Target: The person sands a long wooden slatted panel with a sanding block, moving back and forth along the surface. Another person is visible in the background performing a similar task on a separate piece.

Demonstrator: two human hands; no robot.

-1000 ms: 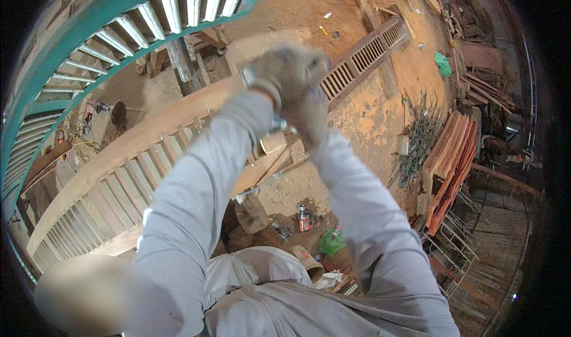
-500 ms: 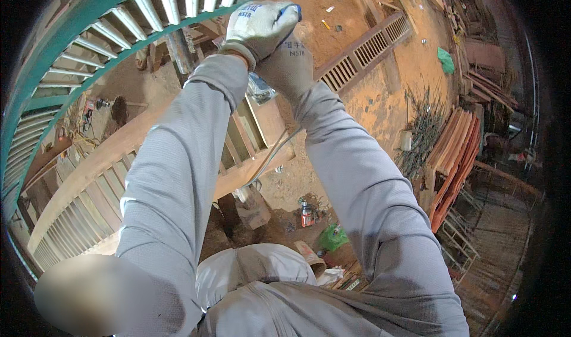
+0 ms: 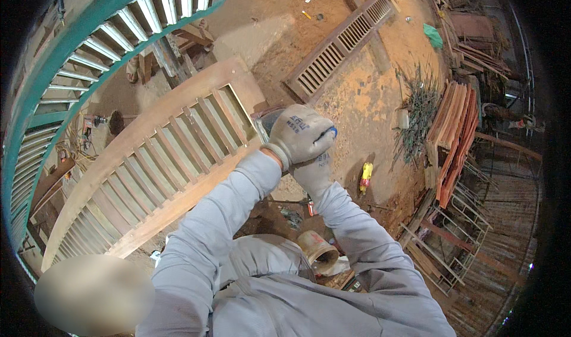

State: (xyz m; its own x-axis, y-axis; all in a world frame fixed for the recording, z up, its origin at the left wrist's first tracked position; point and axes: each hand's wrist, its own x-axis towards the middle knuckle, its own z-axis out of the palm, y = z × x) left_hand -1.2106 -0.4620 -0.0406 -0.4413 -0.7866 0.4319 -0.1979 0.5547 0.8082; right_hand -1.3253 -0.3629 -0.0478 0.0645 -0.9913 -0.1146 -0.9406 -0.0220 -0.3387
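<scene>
Both my hands wear pale work gloves and are closed, one over the other, beside the right end of an arched wooden louvre panel [image 3: 172, 149]. My left hand [image 3: 302, 136] lies on top, its fingers curled. My right hand [image 3: 315, 171] is beneath and mostly covered by it. A dark, flat-edged object [image 3: 267, 121] shows at the left of the gloves, next to the panel's end. Its kind is hidden by my hands. The panel is bare wood with many slats set across its frame.
A teal arched frame [image 3: 89, 36] with white slats curves along the upper left. A brown louvre panel [image 3: 342, 42] lies beyond my hands. On the right are stacked reddish boards [image 3: 455, 138] and twigs [image 3: 419, 114]. A yellow bottle [image 3: 365, 178] and a bucket [image 3: 318, 251] are nearer me.
My joined hands have come down, nearer my body and to the right, off the upper part of the view. More of the wooden panel now shows. Both hands stay closed together.
</scene>
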